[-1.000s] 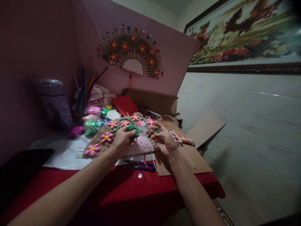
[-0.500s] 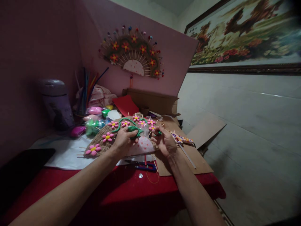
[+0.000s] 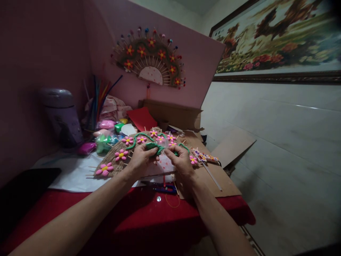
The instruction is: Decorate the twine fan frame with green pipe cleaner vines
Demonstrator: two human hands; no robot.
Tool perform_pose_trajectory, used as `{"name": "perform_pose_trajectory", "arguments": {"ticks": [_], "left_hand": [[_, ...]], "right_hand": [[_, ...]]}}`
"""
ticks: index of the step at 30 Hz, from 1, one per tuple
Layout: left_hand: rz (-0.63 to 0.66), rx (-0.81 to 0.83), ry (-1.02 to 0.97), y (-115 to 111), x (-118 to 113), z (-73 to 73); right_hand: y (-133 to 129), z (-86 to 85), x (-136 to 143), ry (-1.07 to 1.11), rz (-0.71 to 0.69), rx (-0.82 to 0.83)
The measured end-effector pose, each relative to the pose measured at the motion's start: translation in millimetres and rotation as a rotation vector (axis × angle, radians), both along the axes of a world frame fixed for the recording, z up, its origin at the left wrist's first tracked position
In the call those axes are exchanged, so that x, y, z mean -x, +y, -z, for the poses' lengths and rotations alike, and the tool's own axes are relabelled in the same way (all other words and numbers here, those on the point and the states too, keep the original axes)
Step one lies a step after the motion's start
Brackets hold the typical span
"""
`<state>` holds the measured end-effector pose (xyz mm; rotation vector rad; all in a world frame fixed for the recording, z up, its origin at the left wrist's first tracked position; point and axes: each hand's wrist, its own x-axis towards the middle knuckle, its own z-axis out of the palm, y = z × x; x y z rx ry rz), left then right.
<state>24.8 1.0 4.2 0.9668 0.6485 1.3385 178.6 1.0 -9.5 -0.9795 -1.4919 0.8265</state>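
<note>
My left hand (image 3: 142,158) is closed around a small clear plastic bag of green modelling clay (image 3: 154,145). My right hand (image 3: 182,161) meets it from the right, its thumb and forefinger pinching the bag's clear edge. A bit of green shows by the right fingers, partly hidden. Both hands hover over a fan-shaped craft piece (image 3: 113,165) wrapped in brown twine, with wooden sticks poking out. Pink clay flowers (image 3: 121,155) with yellow centres sit on it, and a wavy green clay strand (image 3: 137,135) runs between them. Its spotted white base (image 3: 165,164) is partly covered by the hands.
Bags of coloured clay (image 3: 105,142) lie at the left near a purple flask (image 3: 62,119). Blue-handled snips (image 3: 167,188) rest by the red cloth (image 3: 112,213). Cardboard (image 3: 213,181) lies at right. A finished fan (image 3: 149,57) hangs on the pink panel behind.
My right hand has moved left and down to the bag, its fingers now meeting the left hand's. More of the green strand and a pink flower show at the right of the fan.
</note>
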Motion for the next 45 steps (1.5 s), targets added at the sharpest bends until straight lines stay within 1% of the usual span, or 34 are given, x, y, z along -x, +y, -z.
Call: {"name": "perform_pose_trajectory", "arguments": {"ticks": [2, 6, 11, 18, 23, 27, 31, 36, 38, 42, 45], "left_hand": [[-0.004, 0.001, -0.006, -0.7, 0.0, -0.4], [-0.019, 0.024, -0.006, -1.7, 0.1, -1.4], [-0.014, 0.023, 0.0, -1.1, 0.1, -0.2], [0.001, 0.013, 0.016, -0.3, -0.2, 1.6], [0.015, 0.009, 0.035, 0.9, 0.5, 2.2], [0.06, -0.009, 0.053, 1.0, -0.1, 5.6], [0.066, -0.022, 0.092, -1.0, -1.3, 6.1], [0.073, -0.038, 0.095, -0.7, -0.6, 4.5], [0.087, -0.044, 0.117, -1.1, -0.5, 4.6], [0.169, -0.096, 0.153, -5.7, -2.6, 7.3], [0.19, -0.126, 0.168, -6.0, -2.6, 6.8]], "right_hand": [[-0.3, -0.5, -0.2, 0.021, -0.022, 0.001], [-0.7, -0.5, -1.0, 0.074, -0.086, 0.07], [-0.7, -0.6, -1.2, 0.143, -0.134, 0.142], [-1.1, -0.8, -1.7, 0.177, -0.137, 0.118], [-0.3, -0.9, -2.8, 0.182, -0.157, 0.148], [-0.5, -2.6, -2.7, 0.22, -0.135, 0.123], [-1.5, -3.4, -1.8, 0.241, -0.108, 0.1], [-3.1, -5.4, -1.2, 0.26, -0.112, 0.16], [-3.3, -6.0, -1.2, 0.261, -0.083, 0.159], [-2.3, -5.6, -0.7, 0.299, 0.002, 0.083], [-1.3, -5.8, 0.1, 0.346, 0.045, 0.132]]}}
